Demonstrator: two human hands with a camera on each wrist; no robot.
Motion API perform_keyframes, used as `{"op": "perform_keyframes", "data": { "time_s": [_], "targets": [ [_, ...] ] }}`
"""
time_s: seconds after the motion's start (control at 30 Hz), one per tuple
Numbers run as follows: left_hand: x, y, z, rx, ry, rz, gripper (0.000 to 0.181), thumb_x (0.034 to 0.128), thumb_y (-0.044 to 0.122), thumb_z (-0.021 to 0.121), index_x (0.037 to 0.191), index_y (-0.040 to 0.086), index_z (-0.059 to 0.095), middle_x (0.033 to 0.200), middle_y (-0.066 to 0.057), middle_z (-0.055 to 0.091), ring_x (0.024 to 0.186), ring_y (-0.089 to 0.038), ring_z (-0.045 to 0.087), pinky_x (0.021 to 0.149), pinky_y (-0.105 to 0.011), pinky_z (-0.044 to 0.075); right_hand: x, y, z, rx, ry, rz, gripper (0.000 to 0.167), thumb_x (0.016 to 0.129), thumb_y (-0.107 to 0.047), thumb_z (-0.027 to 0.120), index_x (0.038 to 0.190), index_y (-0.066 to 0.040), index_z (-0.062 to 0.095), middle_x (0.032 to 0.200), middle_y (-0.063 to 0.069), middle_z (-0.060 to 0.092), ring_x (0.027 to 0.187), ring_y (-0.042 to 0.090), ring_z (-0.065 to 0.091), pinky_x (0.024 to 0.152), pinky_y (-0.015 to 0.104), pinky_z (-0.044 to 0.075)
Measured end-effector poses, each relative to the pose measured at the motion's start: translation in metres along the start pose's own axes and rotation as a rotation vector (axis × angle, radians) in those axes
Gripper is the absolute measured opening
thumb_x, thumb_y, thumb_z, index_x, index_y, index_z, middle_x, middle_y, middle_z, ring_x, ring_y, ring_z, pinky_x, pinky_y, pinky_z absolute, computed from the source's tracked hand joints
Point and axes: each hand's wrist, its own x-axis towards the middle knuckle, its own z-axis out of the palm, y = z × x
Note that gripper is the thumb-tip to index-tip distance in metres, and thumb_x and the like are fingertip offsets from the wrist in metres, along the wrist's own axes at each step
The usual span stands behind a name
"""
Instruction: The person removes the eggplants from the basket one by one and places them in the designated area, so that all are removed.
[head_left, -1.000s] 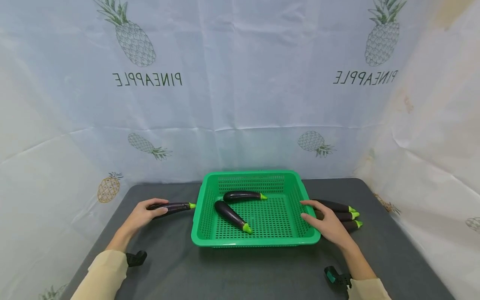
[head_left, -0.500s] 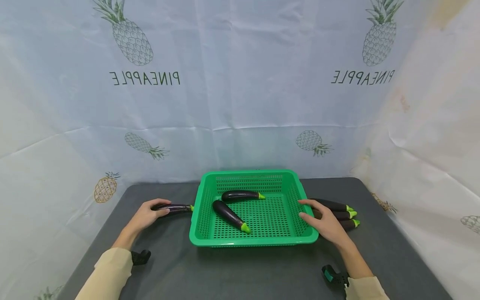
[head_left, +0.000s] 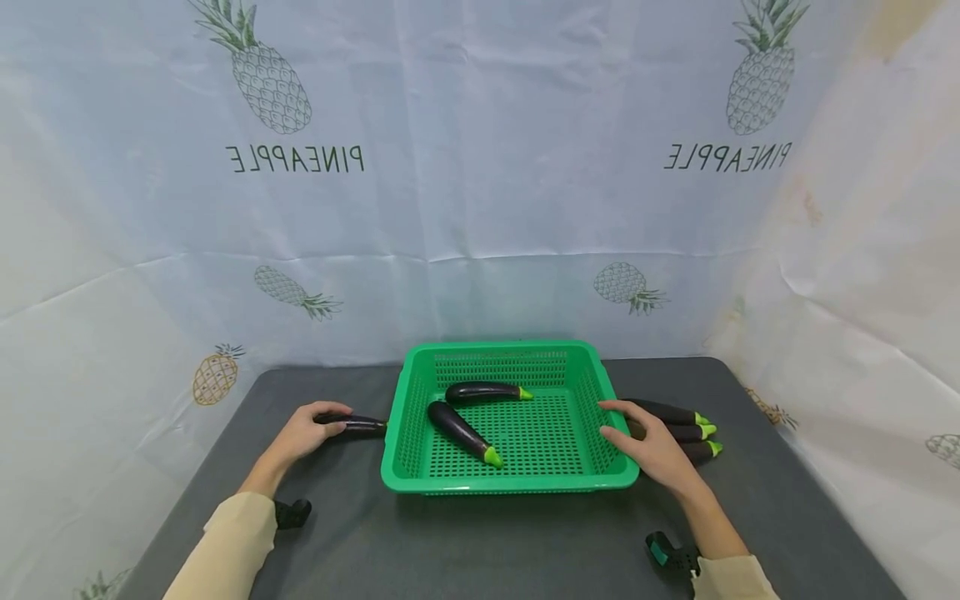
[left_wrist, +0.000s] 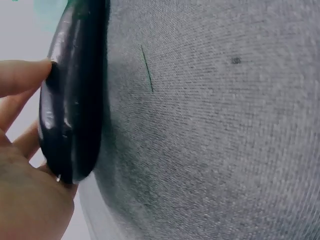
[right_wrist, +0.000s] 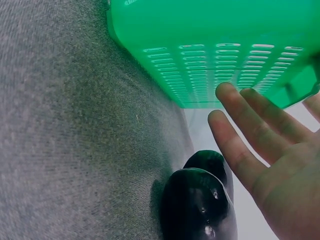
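Observation:
My left hand (head_left: 303, 435) pinches a dark purple eggplant (head_left: 364, 426) left of the green basket (head_left: 517, 482). In the left wrist view, thumb and fingers lie on opposite sides of this eggplant (left_wrist: 75, 100), low over the grey cloth. Its stem end meets the basket's left side in the head view, where the green tip is mostly hidden. Two more eggplants lie inside, one at the back (head_left: 483, 392) and one slanting nearer the front (head_left: 461, 432). At the basket's right rim rests my right hand (head_left: 652, 446), its fingers loosely extended along the outer wall (right_wrist: 210, 60).
Three eggplants (head_left: 686, 432) lie side by side right of the basket, partly behind my right hand. The dark grey table (head_left: 480, 542) ends at a pineapple-print curtain (head_left: 517, 208), which also hangs along both sides.
My left hand has slid right with its eggplant, bringing the stem end up to the basket's side. The right hand, basket and other eggplants keep their places.

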Motion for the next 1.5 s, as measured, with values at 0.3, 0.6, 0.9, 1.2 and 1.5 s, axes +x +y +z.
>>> {"op": "perform_keyframes", "data": {
  "time_s": [0.3, 0.6, 0.9, 1.2, 1.5],
  "targets": [
    [-0.004, 0.015, -0.001, 0.074, 0.063, 0.021, 0.039, 0.1012, 0.023, 0.064, 0.132, -0.001, 0.063, 0.147, -0.031, 0.044, 0.137, -0.053, 0.035, 0.101, -0.069, 0.036, 0.000, -0.002, 0.000, 0.008, -0.003, -0.003, 0.045, 0.103, -0.020, 0.063, 0.145, -0.009, 0.053, 0.150, 0.018, 0.047, 0.122, 0.039, 0.058, 0.081, 0.034, 0.054],
    [-0.007, 0.033, 0.001, 0.069, 0.230, 0.153, 0.031, 0.1031, 0.018, 0.061, 0.126, -0.003, 0.065, 0.128, -0.024, 0.061, 0.120, -0.044, 0.055, 0.104, -0.060, 0.040, -0.001, -0.003, 0.000, -0.009, 0.006, -0.004, 0.045, 0.103, -0.020, 0.063, 0.145, -0.008, 0.053, 0.148, 0.018, 0.049, 0.124, 0.041, 0.055, 0.083, 0.032, 0.053],
    [-0.009, 0.063, 0.007, -0.005, 0.352, 0.308, 0.020, 0.1010, 0.017, 0.066, 0.115, 0.004, 0.071, 0.112, -0.013, 0.069, 0.102, -0.031, 0.065, 0.091, -0.048, 0.051, 0.000, -0.001, 0.000, -0.026, 0.003, -0.014, 0.045, 0.103, -0.020, 0.063, 0.145, -0.008, 0.053, 0.148, 0.017, 0.049, 0.130, 0.042, 0.051, 0.086, 0.033, 0.052],
    [-0.008, 0.093, 0.014, -0.085, 0.343, 0.432, 0.012, 0.0987, 0.015, 0.069, 0.108, 0.009, 0.073, 0.105, -0.005, 0.069, 0.092, -0.013, 0.065, 0.084, -0.028, 0.051, 0.000, -0.001, 0.000, -0.020, 0.005, -0.022, 0.044, 0.103, -0.018, 0.062, 0.145, -0.008, 0.053, 0.148, 0.017, 0.050, 0.124, 0.022, 0.057, 0.085, 0.031, 0.052],
    [0.000, 0.116, 0.025, -0.044, 0.348, 0.638, 0.009, 0.0935, 0.004, 0.072, 0.101, 0.008, 0.074, 0.096, -0.004, 0.069, 0.083, -0.018, 0.065, 0.073, -0.042, 0.055, 0.001, -0.003, 0.000, -0.026, -0.005, -0.011, 0.045, 0.104, -0.021, 0.062, 0.146, -0.008, 0.052, 0.149, 0.017, 0.049, 0.131, 0.042, 0.050, 0.088, 0.031, 0.051]
  ]
}}
